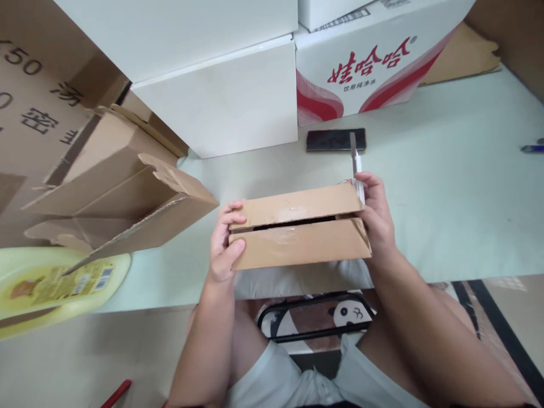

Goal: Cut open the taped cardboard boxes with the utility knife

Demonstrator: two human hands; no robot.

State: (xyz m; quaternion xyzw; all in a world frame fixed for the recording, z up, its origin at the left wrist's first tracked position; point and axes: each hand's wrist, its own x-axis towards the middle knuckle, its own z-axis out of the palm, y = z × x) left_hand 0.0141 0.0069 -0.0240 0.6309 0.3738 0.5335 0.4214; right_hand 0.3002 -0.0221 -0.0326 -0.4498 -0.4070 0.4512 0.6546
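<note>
A small brown cardboard box is held up near the front edge of the table, with a dark gap running between its two top flaps. My left hand grips the left end, fingers over one flap and thumb on the other. At the right end, my right hand is closed around a white utility knife and also rests against the box. The knife's blade points away from me, over a black phone lying on the table. My right fingers partly cover the knife's handle.
An open cardboard carton stands at the left, above a yellow bottle-shaped container. White boxes and a red-and-white printed carton line the back. A pale green cloth covers the table. A pen-like object lies far right.
</note>
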